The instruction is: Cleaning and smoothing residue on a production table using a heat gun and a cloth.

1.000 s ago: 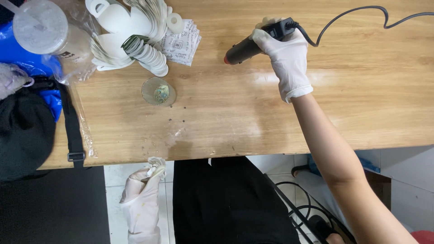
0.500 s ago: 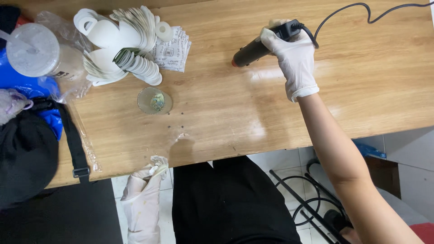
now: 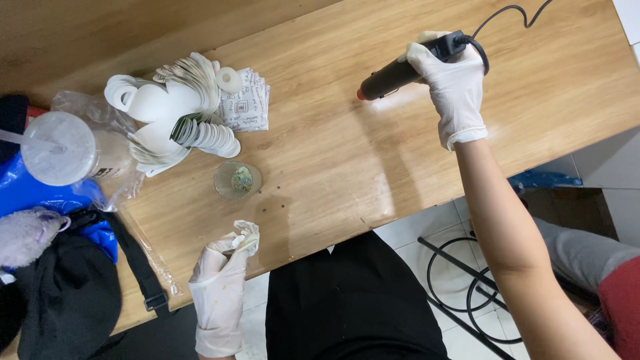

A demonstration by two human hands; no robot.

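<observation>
Far right of the small glass dish [image 3: 237, 180], her gloved right hand [image 3: 453, 83] grips a black corded heat tool [image 3: 407, 67]; left hand [image 3: 223, 280], loosely curled, empty, hovers near it.

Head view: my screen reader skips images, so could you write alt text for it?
A right hand in a white glove grips a black corded hot-air tool above a wooden table. The gloved left hand rests at the table's near edge, below a small clear dish. Stacked white discs and a lidded drink cup sit at left.
</observation>
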